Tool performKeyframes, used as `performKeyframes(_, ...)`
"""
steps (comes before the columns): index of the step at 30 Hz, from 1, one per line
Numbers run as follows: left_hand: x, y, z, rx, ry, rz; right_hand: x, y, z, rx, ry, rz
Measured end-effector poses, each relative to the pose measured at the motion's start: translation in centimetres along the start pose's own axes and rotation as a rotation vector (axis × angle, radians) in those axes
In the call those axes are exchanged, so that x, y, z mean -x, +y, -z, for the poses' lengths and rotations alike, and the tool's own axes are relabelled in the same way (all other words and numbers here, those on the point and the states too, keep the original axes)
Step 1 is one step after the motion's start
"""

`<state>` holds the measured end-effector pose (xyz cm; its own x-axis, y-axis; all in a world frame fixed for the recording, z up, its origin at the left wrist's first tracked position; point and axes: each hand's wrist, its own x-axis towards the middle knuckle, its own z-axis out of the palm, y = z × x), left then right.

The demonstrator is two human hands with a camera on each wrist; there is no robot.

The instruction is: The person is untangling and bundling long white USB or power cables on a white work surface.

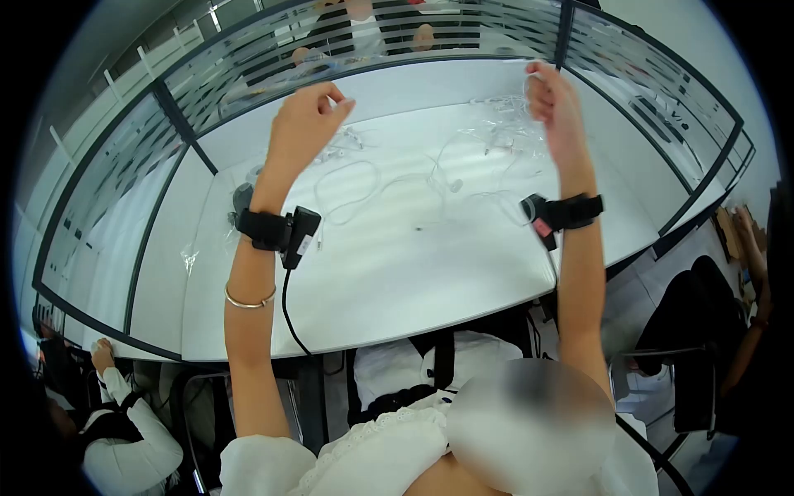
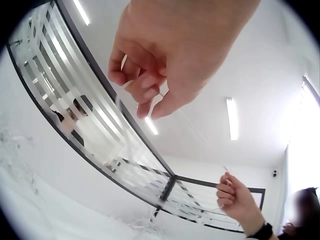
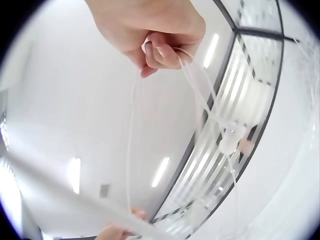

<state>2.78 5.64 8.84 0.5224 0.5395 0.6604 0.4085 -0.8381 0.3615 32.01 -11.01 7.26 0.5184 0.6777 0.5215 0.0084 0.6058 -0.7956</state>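
Observation:
Both hands are raised over the far part of the white table [image 1: 413, 273], well apart. My left hand [image 1: 302, 132] has curled fingers and pinches a thin white cord between thumb and fingertips. The cord [image 3: 131, 140] stretches across to my right hand [image 1: 558, 116], whose fingers curl round it. More cord loops out of the right fist in the right wrist view and hangs down. A small white plastic piece [image 3: 230, 142] dangles on that hanging length. I cannot tell what kind of cord it is.
Loose white cords [image 1: 347, 169] lie across the table's far half. Crumpled clear plastic bags [image 1: 504, 124] are at the back right. A low partition [image 1: 380, 83] with striped glass rings the table. Other people sit beyond it and at both sides.

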Motion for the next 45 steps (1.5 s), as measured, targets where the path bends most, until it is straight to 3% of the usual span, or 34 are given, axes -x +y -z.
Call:
performKeyframes(5, -2.3, -4.3, 1.1, 0.126, 0.167, 0.045, -3.1, -4.7, 4.4, 0.417, 0.156, 0.192)
performKeyframes(9, -3.3, -6.7, 3.1, 0.084, 0.149, 0.043, -5.3, -6.7, 8.3, 0.453, 0.103, 0.142)
performKeyframes(11, -4.0, -7.0, 4.5, 0.161, 0.201, 0.143, -5.6, -7.2, 9.1, 0.418, 0.133, 0.097)
performKeyframes(13, -4.4, -7.4, 6.1, 0.386, 0.191, 0.306, -6.0, -6.5, 10.6, 0.511, 0.133, 0.078)
performKeyframes(14, -4.4, -6.7, 6.6, 0.371, 0.278, 0.319, -6.3, -6.0, 11.3, 0.557, 0.132, 0.069)
performKeyframes(18, -5.3, -8.4, 10.6, 0.561, 0.140, 0.307, -7.6, -3.8, 13.3, 0.837, 0.180, 0.027)
performKeyframes(22, -6.4, -10.6, 14.6, 0.737, 0.156, 0.414, -9.1, 0.0, 17.5, 0.974, 0.136, 0.055)
performKeyframes(24, -6.4, -12.3, 16.7, 0.717, 0.187, 0.438, -9.2, 2.0, 20.0, 0.996, 0.079, 0.016)
performKeyframes(30, -4.8, -13.6, 19.1, 0.537, 0.162, 0.526, -6.7, 2.6, 19.8, 0.879, -0.025, -0.237)
performKeyframes(33, -4.6, -15.4, 20.4, 0.464, 0.175, 0.584, -6.1, 3.1, 19.6, 0.950, -0.060, -0.200)
performKeyframes(39, -4.1, -17.3, 22.1, 0.326, 0.186, 0.671, -5.7, 5.4, 23.3, 1.276, -0.079, -0.307)
performKeyframes(40, -3.9, -16.9, 22.0, 0.334, 0.133, 0.642, -4.6, 5.1, 21.7, 1.412, 0.024, -0.225)
performKeyframes(43, -3.9, -15.0, 21.0, 0.323, -0.051, 0.646, -4.4, 6.0, 21.7, 1.444, -0.083, -0.308)
performKeyframes(45, -3.8, -12.2, 19.9, 0.411, -0.100, 0.639, -4.3, 5.9, 21.5, 1.452, -0.316, -0.436)
